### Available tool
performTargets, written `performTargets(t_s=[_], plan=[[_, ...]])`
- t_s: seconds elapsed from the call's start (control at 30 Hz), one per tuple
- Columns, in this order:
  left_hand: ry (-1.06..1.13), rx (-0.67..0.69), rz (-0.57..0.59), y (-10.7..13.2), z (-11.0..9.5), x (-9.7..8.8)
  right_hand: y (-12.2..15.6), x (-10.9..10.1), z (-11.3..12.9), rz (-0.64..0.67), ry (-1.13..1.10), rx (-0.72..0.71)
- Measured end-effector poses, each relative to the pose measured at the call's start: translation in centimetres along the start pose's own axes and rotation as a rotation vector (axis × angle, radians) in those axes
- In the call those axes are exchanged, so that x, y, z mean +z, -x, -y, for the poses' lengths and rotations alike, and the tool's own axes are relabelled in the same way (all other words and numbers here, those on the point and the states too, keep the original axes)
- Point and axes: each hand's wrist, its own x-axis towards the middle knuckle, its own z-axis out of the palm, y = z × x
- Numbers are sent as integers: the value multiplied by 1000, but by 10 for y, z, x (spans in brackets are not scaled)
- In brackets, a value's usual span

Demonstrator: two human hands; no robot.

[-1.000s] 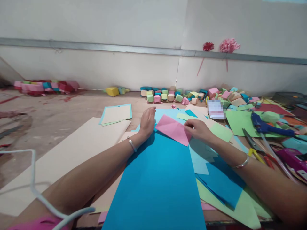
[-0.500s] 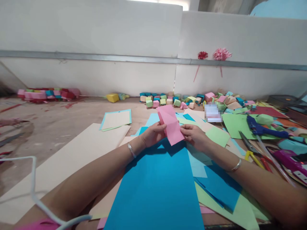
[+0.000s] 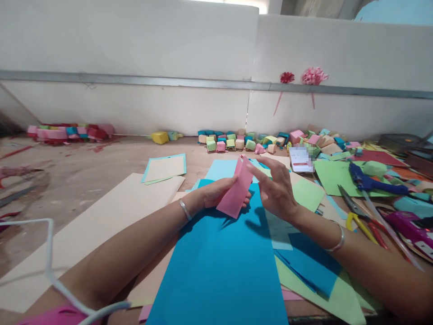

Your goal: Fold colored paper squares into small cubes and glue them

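My left hand [image 3: 216,192] is closed round a folded pink paper [image 3: 237,189] and holds it up above a big blue sheet [image 3: 219,262]. My right hand [image 3: 275,187] is just to the right of the paper, fingers stretched out, a fingertip touching the paper's top edge near its upper corner. Both wrists wear a thin silver bangle. A light blue sheet [image 3: 219,169] lies beyond the hands.
A row of small coloured paper cubes [image 3: 237,141] lines the wall. To the right lie green sheets [image 3: 333,174], a phone [image 3: 299,159], a blue glue gun [image 3: 372,180], scissors [image 3: 355,212] and scraps. A cream sheet [image 3: 101,216] and a white cable [image 3: 50,266] are on the left.
The pink paper lay on the blue sheet, then both hands lifted it. Now it is folded narrower in my left hand, and my right hand has let go and opened.
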Motion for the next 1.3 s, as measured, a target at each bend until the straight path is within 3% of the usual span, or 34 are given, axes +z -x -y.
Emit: performTargets(t_s=[0.1, 0.2, 0.33, 0.43, 0.57, 0.7, 0.77, 0.87, 1.0, 1.07, 1.2, 1.3], plan=[[98, 37, 25, -2, 1, 2, 4, -7, 5, 142, 113, -99], [72, 96, -92, -2, -2, 2, 6, -6, 3, 226, 140, -168], [67, 24, -287, -1, -9, -3, 1, 3, -14, 190, 175, -274], [56, -19, -399, -2, -8, -12, -3, 6, -28, 167, 221, -275], [21, -58, -364, -4, -2, -19, 9, 5, -33, 182, 187, -313], [-26, -76, -287, -4, -3, -14, 30, 2, -25, 243, 72, -551], [-54, -7, -305, -4, -6, -9, 34, 3, -23, 246, -11, -664], [-133, 86, -424, -6, -10, -4, 33, 9, -24, 123, -140, -713], [-365, 123, -724, -11, -5, -6, 31, 15, -28, 57, -261, -693], [-574, 219, -833, -12, -3, -9, 31, 16, -29, 78, -330, -690], [-1135, 492, -823, -9, -18, -8, 32, 19, -30, 129, -451, -652], [-1370, 550, -735, 2, -38, 4, 32, 19, -30, 118, -471, -593]])
